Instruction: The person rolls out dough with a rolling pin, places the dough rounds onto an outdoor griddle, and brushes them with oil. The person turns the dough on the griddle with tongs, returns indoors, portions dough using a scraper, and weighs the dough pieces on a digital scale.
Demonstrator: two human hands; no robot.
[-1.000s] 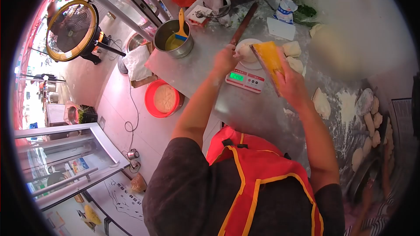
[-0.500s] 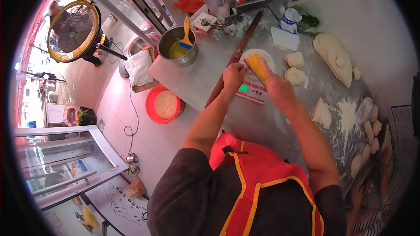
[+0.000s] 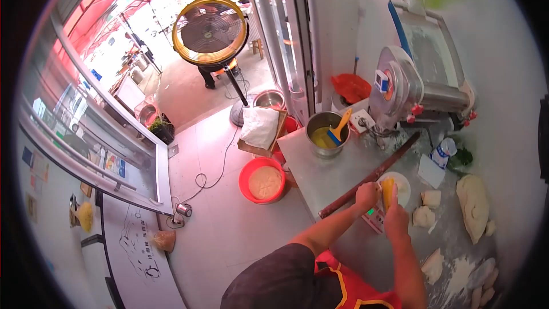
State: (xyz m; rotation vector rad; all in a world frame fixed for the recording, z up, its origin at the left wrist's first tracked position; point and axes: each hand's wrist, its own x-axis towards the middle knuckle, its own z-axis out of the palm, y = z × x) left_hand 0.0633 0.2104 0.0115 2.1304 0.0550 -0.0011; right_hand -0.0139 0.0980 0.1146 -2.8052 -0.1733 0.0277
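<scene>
My right hand (image 3: 396,221) grips a yellow dough scraper (image 3: 388,192), held tilted over the round white plate (image 3: 404,187) of a kitchen scale (image 3: 374,221). My left hand (image 3: 367,196) is closed beside the scraper's left edge; whatever its fingers pinch is too small to make out. A green display shows on the scale, partly behind my hands. Two cut dough pieces (image 3: 424,216) lie to the right of the scale. Farther right rests a long, thick lump of dough (image 3: 472,209). A dark wooden rolling pin (image 3: 372,175) lies diagonally just beyond my left hand.
A metal pot (image 3: 325,145) with yellow liquid and a brush (image 3: 341,127) stands at the table's left corner. Behind is a dough-rolling machine (image 3: 420,88). On the floor, a red bucket (image 3: 246,181) holds dough. A fan (image 3: 209,34) stands by the doorway.
My view has swung left and up, so the table sits lower and farther right and more of the doorway shows. Both hands stay at the scale, the scraper now held more upright.
</scene>
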